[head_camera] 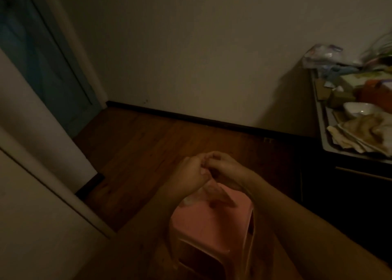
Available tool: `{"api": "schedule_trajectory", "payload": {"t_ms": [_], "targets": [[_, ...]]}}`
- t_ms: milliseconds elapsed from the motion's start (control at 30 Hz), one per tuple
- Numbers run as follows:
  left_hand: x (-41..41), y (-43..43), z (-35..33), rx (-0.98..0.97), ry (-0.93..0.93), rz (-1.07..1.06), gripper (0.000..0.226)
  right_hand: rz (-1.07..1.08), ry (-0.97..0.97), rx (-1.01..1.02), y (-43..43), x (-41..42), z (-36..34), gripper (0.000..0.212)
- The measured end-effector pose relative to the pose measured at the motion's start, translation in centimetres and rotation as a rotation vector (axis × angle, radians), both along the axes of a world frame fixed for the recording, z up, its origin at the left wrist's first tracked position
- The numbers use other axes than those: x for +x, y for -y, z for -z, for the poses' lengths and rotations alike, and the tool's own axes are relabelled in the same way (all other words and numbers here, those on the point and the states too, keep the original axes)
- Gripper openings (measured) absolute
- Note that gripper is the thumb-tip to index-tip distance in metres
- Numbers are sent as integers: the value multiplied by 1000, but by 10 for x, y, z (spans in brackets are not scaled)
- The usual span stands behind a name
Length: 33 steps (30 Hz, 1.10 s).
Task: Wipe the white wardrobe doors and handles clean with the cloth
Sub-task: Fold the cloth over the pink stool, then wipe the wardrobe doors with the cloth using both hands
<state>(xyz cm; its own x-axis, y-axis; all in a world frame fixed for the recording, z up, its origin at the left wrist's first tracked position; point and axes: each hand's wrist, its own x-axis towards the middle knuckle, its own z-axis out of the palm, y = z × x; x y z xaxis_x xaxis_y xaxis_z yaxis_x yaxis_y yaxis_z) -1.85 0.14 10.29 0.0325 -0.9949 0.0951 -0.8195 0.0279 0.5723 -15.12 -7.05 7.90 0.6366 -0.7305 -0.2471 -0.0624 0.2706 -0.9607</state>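
The room is dim. My left hand (191, 170) and my right hand (226, 166) meet in front of me with their fingertips pinched together on the top of a small pale cloth (215, 191). The cloth hangs down from both hands, just above a pink plastic stool (207, 222). The white wardrobe (36, 118) fills the left edge of the view, and a nearer door panel (38, 222) runs along the lower left. No handle shows. Both hands are to the right of the wardrobe and apart from it.
A dark table (331, 139) at the right carries a white bowl (358, 109), crumpled cloths and papers (360, 134), boxes and plastic bags. A blue door (42, 63) stands at the back left. Brown wooden floor (148, 144) lies between wardrobe, wall and table.
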Motion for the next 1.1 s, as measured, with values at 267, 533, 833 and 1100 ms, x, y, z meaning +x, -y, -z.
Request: {"api": "schedule_trajectory", "payload": {"t_ms": [267,533,833,1100], "targets": [[29,-20,-59,-125,106,-121,14,76,207,55,-23,29,-64,17],[76,-76,-130,-178,192,-221,14,-120,276,-88,-58,74,-113,21],[117,-162,-211,-271,181,-360,19,-321,210,-303,-112,126,-160,20],[152,-263,-277,-367,324,-551,21,-549,189,-490,-175,188,-202,9]]}}
